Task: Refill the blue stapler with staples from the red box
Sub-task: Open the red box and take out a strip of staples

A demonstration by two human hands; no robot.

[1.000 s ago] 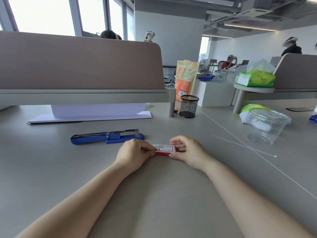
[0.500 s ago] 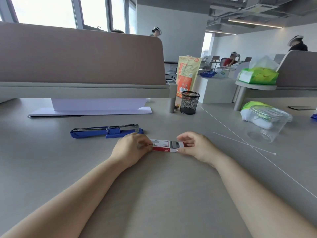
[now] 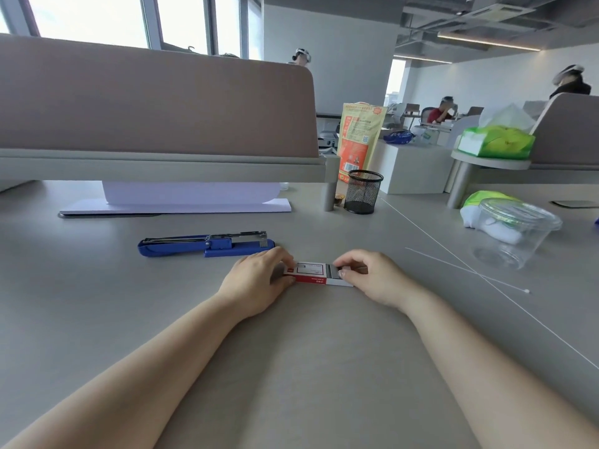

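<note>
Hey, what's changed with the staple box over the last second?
The right hand has slid the inner tray out of the red box toward the right, exposing staples. The left hand still pins the sleeve. The blue stapler stays open, untouched.

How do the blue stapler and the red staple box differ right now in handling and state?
The blue stapler lies untouched, while the red staple box is held by both hands: left hand on its sleeve, right hand at its tray end. The stapler is hinged fully open and flat; the box is only partly slid open, showing staples. The stapler is much longer than the box. Both rest on the grey desk.
</note>
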